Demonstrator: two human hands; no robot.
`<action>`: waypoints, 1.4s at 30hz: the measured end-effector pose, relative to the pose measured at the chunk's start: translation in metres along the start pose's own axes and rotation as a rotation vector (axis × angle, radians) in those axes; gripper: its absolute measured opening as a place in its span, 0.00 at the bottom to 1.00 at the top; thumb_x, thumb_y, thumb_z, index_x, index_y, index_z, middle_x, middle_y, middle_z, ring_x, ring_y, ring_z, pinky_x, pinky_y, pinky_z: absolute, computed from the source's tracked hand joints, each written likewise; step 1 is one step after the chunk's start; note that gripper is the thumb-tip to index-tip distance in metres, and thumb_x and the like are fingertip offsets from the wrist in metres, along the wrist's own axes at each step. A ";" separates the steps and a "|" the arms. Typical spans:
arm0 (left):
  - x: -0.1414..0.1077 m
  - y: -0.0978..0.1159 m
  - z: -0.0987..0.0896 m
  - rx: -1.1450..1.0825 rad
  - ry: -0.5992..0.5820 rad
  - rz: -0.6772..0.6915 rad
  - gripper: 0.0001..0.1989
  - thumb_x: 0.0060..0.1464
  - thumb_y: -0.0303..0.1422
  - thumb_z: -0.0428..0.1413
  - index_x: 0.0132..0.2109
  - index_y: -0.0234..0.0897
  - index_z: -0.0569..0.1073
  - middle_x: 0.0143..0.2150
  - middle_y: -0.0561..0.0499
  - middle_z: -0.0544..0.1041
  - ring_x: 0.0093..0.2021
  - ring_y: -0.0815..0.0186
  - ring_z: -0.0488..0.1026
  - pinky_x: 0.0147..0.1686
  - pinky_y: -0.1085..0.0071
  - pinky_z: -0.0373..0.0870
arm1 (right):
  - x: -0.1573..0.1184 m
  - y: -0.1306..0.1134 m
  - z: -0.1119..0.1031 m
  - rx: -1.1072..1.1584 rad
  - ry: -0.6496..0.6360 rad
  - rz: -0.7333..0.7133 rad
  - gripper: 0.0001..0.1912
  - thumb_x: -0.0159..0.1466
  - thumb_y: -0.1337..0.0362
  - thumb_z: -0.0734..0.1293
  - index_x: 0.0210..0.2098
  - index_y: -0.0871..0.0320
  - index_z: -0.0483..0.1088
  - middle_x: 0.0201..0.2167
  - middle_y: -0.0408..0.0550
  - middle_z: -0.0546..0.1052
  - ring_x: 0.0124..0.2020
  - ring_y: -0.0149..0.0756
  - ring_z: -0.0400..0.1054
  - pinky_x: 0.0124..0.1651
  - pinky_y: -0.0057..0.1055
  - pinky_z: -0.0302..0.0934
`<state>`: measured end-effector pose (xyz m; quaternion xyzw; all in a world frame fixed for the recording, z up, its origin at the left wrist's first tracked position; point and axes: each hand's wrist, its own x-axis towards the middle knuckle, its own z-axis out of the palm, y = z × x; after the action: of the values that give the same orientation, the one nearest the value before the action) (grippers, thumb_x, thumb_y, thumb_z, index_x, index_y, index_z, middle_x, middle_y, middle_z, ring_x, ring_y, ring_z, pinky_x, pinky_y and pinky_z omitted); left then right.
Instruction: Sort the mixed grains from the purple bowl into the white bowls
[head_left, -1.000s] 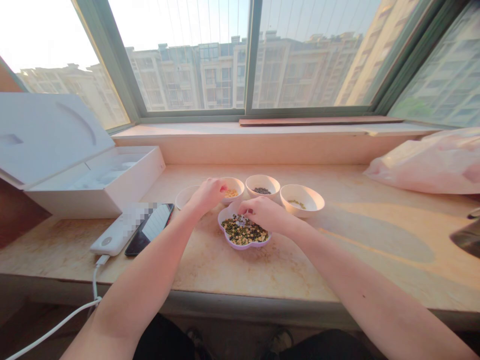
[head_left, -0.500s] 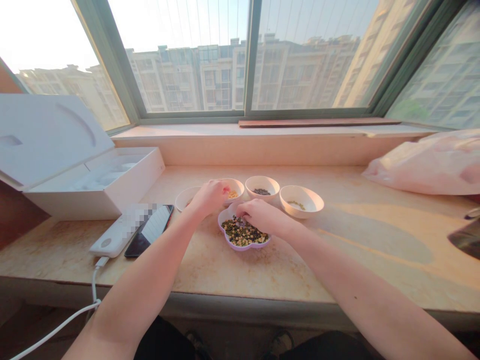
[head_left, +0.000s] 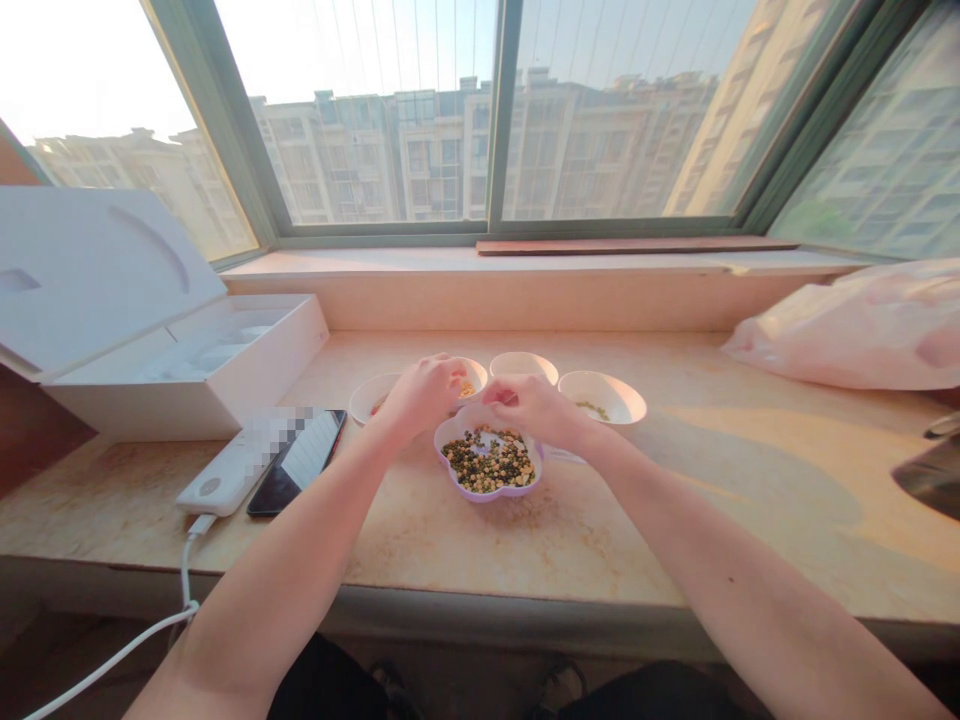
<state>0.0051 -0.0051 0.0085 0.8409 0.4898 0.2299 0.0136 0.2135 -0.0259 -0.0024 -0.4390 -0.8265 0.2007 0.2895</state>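
Observation:
A purple flower-shaped bowl (head_left: 489, 494) holds mixed dark, green and yellowish beans (head_left: 491, 465), with a bare patch of its floor showing at the back. Just above its rear rim, my right hand (head_left: 534, 408) has its fingertips pinched together; whatever they hold is too small to make out. My left hand (head_left: 429, 392) is over the near side of a white bowl with yellowish beans (head_left: 469, 387), thumb and fingers closed, their contents unclear. Another white bowl (head_left: 365, 398) is partly behind that hand. My right hand hides the inside of a third white bowl (head_left: 525, 362).
Farther right sits a white bowl (head_left: 626, 395) with a few green beans. An open white box (head_left: 262, 370), a white power bank (head_left: 225, 475) with a cable, and a phone (head_left: 296, 465) are at left. A plastic bag (head_left: 862, 330) lies at right, below the window.
My right hand has lifted from the beans in the purple bowl to above its rear rim, covering the dark beans in the bowl behind. My left hand has shifted slightly.

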 end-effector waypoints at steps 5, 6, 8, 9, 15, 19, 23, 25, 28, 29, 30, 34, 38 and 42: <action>-0.007 0.018 0.003 -0.071 -0.094 0.221 0.12 0.61 0.23 0.52 0.44 0.38 0.80 0.49 0.47 0.81 0.48 0.61 0.78 0.48 0.68 0.72 | 0.006 0.015 -0.017 0.005 0.271 0.163 0.06 0.60 0.71 0.67 0.33 0.57 0.76 0.34 0.45 0.81 0.35 0.37 0.73 0.40 0.32 0.62; -0.008 0.022 0.006 -0.070 -0.149 0.253 0.13 0.61 0.23 0.52 0.43 0.38 0.80 0.47 0.47 0.81 0.46 0.61 0.78 0.47 0.68 0.72 | 0.007 0.019 -0.018 -0.015 0.307 0.187 0.06 0.60 0.72 0.66 0.32 0.57 0.75 0.34 0.45 0.81 0.35 0.37 0.72 0.41 0.32 0.62; -0.012 0.029 0.011 -0.052 -0.258 0.312 0.13 0.62 0.23 0.50 0.42 0.38 0.80 0.45 0.47 0.81 0.43 0.62 0.79 0.45 0.67 0.73 | 0.009 0.026 -0.018 -0.062 0.359 0.203 0.07 0.61 0.73 0.65 0.32 0.57 0.75 0.35 0.46 0.81 0.37 0.38 0.73 0.42 0.33 0.63; -0.014 0.031 0.013 -0.041 -0.297 0.333 0.14 0.62 0.22 0.50 0.42 0.38 0.80 0.45 0.47 0.81 0.43 0.61 0.79 0.45 0.67 0.73 | 0.009 0.029 -0.018 -0.085 0.376 0.203 0.08 0.61 0.74 0.65 0.32 0.57 0.75 0.36 0.47 0.82 0.39 0.38 0.73 0.43 0.33 0.63; -0.018 0.036 0.023 0.030 -0.376 0.316 0.19 0.59 0.19 0.49 0.50 0.37 0.79 0.49 0.45 0.81 0.48 0.58 0.80 0.48 0.65 0.74 | 0.008 0.034 -0.015 -0.148 0.376 0.215 0.16 0.62 0.77 0.60 0.38 0.57 0.77 0.44 0.50 0.82 0.45 0.40 0.74 0.47 0.33 0.64; -0.019 0.035 0.031 0.041 -0.380 0.277 0.19 0.59 0.18 0.49 0.49 0.34 0.80 0.51 0.41 0.81 0.50 0.55 0.80 0.49 0.64 0.74 | 0.005 0.028 -0.015 -0.164 0.343 0.219 0.15 0.62 0.76 0.61 0.39 0.57 0.78 0.45 0.49 0.82 0.45 0.41 0.74 0.46 0.34 0.64; -0.020 0.036 0.035 0.033 -0.366 0.262 0.19 0.59 0.18 0.49 0.49 0.34 0.80 0.48 0.42 0.82 0.46 0.56 0.81 0.48 0.65 0.73 | 0.004 0.022 -0.015 -0.189 0.322 0.190 0.14 0.61 0.76 0.63 0.38 0.56 0.78 0.44 0.49 0.82 0.42 0.40 0.74 0.45 0.34 0.64; -0.019 0.037 0.036 0.039 -0.376 0.266 0.20 0.59 0.17 0.48 0.50 0.34 0.80 0.47 0.42 0.82 0.46 0.56 0.81 0.47 0.65 0.73 | 0.004 0.021 -0.014 -0.197 0.314 0.180 0.14 0.61 0.77 0.63 0.38 0.56 0.78 0.44 0.49 0.82 0.40 0.39 0.74 0.44 0.33 0.64; -0.018 0.039 0.034 0.066 -0.399 0.269 0.18 0.60 0.18 0.48 0.47 0.32 0.81 0.46 0.41 0.82 0.46 0.55 0.80 0.45 0.65 0.73 | 0.004 0.020 -0.013 -0.196 0.302 0.174 0.13 0.62 0.76 0.64 0.39 0.57 0.78 0.43 0.49 0.82 0.38 0.38 0.74 0.42 0.33 0.64; -0.017 0.039 0.033 0.071 -0.406 0.271 0.17 0.61 0.18 0.48 0.45 0.32 0.81 0.46 0.41 0.82 0.45 0.55 0.80 0.45 0.65 0.73 | 0.004 0.019 -0.013 -0.194 0.301 0.174 0.13 0.62 0.76 0.64 0.39 0.57 0.78 0.43 0.49 0.82 0.38 0.38 0.74 0.42 0.32 0.64; -0.016 0.039 0.033 0.075 -0.411 0.272 0.16 0.61 0.19 0.48 0.43 0.33 0.81 0.45 0.42 0.82 0.45 0.56 0.80 0.45 0.65 0.73 | 0.004 0.019 -0.013 -0.192 0.299 0.176 0.13 0.62 0.76 0.65 0.39 0.57 0.78 0.43 0.49 0.82 0.38 0.38 0.74 0.42 0.32 0.64; -0.016 0.037 0.034 0.069 -0.406 0.281 0.17 0.60 0.18 0.48 0.43 0.34 0.80 0.46 0.44 0.82 0.46 0.56 0.81 0.46 0.66 0.73 | 0.004 0.017 -0.013 -0.187 0.287 0.190 0.12 0.63 0.76 0.65 0.40 0.57 0.78 0.43 0.50 0.82 0.39 0.38 0.75 0.42 0.32 0.64; -0.016 0.037 0.034 0.063 -0.405 0.283 0.17 0.58 0.17 0.48 0.43 0.35 0.80 0.46 0.44 0.82 0.47 0.57 0.80 0.46 0.66 0.73 | 0.004 0.015 -0.014 -0.195 0.290 0.182 0.11 0.63 0.75 0.66 0.40 0.58 0.78 0.44 0.50 0.82 0.39 0.37 0.75 0.42 0.32 0.64; -0.017 0.038 0.032 0.052 -0.400 0.313 0.19 0.56 0.16 0.48 0.45 0.35 0.79 0.46 0.45 0.82 0.47 0.57 0.80 0.46 0.66 0.73 | 0.003 0.014 -0.013 -0.203 0.278 0.197 0.09 0.62 0.74 0.68 0.40 0.57 0.78 0.43 0.49 0.82 0.39 0.37 0.75 0.41 0.31 0.63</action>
<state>0.0418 -0.0327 -0.0168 0.9353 0.3469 0.0456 0.0531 0.2296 -0.0145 0.0001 -0.5681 -0.7476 0.0813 0.3342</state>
